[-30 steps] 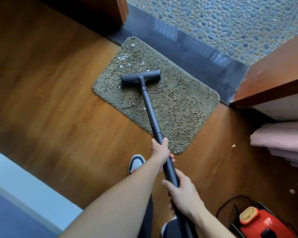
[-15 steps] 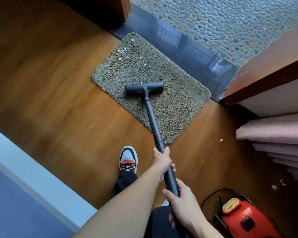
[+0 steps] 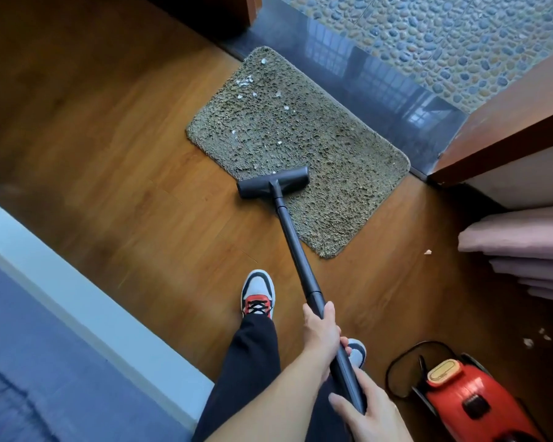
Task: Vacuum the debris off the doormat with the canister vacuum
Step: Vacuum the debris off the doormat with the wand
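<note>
Vacuuming step in hand, not yet finished. Holding the wand (image 3: 296,250) with both hands: left hand (image 3: 321,336) higher on the tube, with fingers (image 3: 329,314) curled round it. Right hand (image 3: 371,413) lower, toward 5 o'clock, also closed round the tube near the bottom edge of the view. Resting the floor head (image 3: 273,183) on the near edge of the doormat (image 3: 316,145), at about 7 o'clock of the mat, partly on the pile and partly over the wooden floor (image 3: 125,154).

Next move, as a judgement only: push the head forward toward 11 o'clock, up to the far corner holding most of the debris (image 3: 245,81). Calls for a flat head, slow strokes and overlapping passes. Calls also for some care not to wrinkle or shift the mat — a light mat, probably easy to drag along with the suction.

Doormat lying flat on the floor, set slanted, with the far long edge against the dark threshold (image 3: 364,68) at 12 to 2 o'clock. Olive-brown, shaggy, with rounded corners. White flakes scattered over the part toward 11 o'clock, a few more near the middle; the part toward 4 o'clock looking clean. Likely to keep small flakes deep in the pile.

Red canister (image 3: 473,400) standing at 5 o'clock of the view, just beyond the right hand. One pale scrap (image 3: 427,251) on the bare floor at 4 o'clock of the mat — outside the mat.
</note>
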Demonstrator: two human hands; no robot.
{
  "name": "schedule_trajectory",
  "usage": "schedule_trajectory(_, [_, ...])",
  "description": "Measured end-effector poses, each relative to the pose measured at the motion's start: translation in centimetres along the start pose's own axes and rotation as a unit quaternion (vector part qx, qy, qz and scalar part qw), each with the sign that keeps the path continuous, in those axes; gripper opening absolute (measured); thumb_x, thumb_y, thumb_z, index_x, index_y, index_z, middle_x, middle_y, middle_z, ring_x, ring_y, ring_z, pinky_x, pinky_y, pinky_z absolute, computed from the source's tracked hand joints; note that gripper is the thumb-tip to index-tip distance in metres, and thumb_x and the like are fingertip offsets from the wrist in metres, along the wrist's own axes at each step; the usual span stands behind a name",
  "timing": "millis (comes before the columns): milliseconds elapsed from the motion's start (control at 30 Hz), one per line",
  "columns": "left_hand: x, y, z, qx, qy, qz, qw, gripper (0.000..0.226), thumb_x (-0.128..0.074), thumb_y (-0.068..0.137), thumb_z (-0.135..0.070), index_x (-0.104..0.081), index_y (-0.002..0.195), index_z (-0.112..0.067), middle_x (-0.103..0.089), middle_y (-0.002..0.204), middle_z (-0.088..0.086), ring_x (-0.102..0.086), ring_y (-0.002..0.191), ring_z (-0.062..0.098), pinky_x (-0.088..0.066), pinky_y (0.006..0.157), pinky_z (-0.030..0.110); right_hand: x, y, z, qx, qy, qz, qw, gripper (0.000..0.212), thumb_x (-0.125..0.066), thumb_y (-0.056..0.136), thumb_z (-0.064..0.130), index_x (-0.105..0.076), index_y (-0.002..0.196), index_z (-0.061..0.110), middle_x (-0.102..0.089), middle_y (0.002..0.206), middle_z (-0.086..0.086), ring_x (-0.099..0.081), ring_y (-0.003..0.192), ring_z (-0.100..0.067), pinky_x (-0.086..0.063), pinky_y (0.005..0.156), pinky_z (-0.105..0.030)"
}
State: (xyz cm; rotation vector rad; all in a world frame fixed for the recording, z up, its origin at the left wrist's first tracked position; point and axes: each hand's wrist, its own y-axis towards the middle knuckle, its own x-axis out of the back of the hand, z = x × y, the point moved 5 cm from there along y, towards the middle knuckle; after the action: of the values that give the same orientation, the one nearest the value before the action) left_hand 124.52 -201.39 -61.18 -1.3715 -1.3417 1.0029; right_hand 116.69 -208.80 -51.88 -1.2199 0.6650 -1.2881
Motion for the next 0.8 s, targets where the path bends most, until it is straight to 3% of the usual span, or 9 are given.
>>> schedule_trajectory(100, [0.1,-0.1,-0.2,0.003,-0.009,-0.005,1.0,0.059,-0.044,0.105,-0.039,-0.016,0.156,-0.028,-0.047,0.077,0.007,-0.049,0.049,0.009,-0.051,0.047,0.022,-0.1,0.0,0.1,0.009,0.007,-0.004,1.0,0.059,-0.068,0.09,0.043,-0.045,0.145,0.041,-0.067,0.119,0.01,-0.064,0.105,-0.005,-0.045,0.081,-0.013])
schedule_trajectory(167, [0.2,0.3,-0.7,-0.008,-0.01,-0.003,1.0,0.051,-0.045,0.104,-0.038,-0.026,0.15,-0.026,-0.047,0.079,0.008,-0.049,0.05,0.011,-0.05,0.046,0.023,-0.2,0.3,0.5,0.023,0.015,0.0,1.0,0.048,-0.066,0.092,0.037,-0.05,0.137,0.041,-0.07,0.099,0.007,-0.068,0.082,-0.006,-0.047,0.067,-0.012])
schedule_trajectory(233, [0.3,0.9,-1.4,-0.024,-0.017,-0.007,1.0,0.041,-0.046,0.104,-0.036,-0.035,0.14,-0.021,-0.047,0.078,0.008,-0.048,0.049,0.012,-0.049,0.045,0.023,-0.6,0.7,1.0,0.029,0.044,0.024,0.998,0.037,-0.063,0.095,0.03,-0.05,0.128,0.041,-0.07,0.083,-0.002,-0.067,0.055,-0.015,-0.055,0.055,-0.023])
schedule_trajectory(300, [0.5,1.6,-2.2,-0.039,-0.026,-0.014,0.999,0.035,-0.048,0.103,-0.034,-0.04,0.132,-0.017,-0.047,0.074,0.007,-0.048,0.046,0.013,-0.048,0.044,0.024,-0.8,1.1,1.8,0.034,0.073,0.037,0.996,0.028,-0.06,0.097,0.026,-0.048,0.121,0.036,-0.067,0.074,-0.007,-0.062,0.043,-0.022,-0.054,0.044,-0.031])
schedule_trajectory(467, [0.4,2.1,-3.1,-0.051,-0.072,0.004,0.996,0.03,-0.052,0.102,-0.03,-0.04,0.122,-0.011,-0.048,0.074,0.006,-0.048,0.048,0.014,-0.047,0.044,0.025,-0.4,2.0,2.9,0.078,0.059,0.027,0.995,0.012,-0.058,0.098,0.026,-0.052,0.109,0.023,-0.061,0.06,0.0,-0.061,0.04,-0.021,-0.051,0.04,-0.031])
schedule_trajectory(800, [-2.5,-1.1,3.3,0.004,-0.072,0.02,0.997,0.031,-0.05,0.103,-0.034,-0.038,0.13,-0.023,-0.046,0.072,0.006,-0.047,0.045,0.012,-0.047,0.043,0.023,0.6,-1.0,-3.4,0.039,0.052,0.035,0.997,0.028,-0.053,0.102,0.036,-0.041,0.128,0.033,-0.067,0.086,-0.012,-0.062,0.041,-0.017,-0.053,0.042,-0.03])
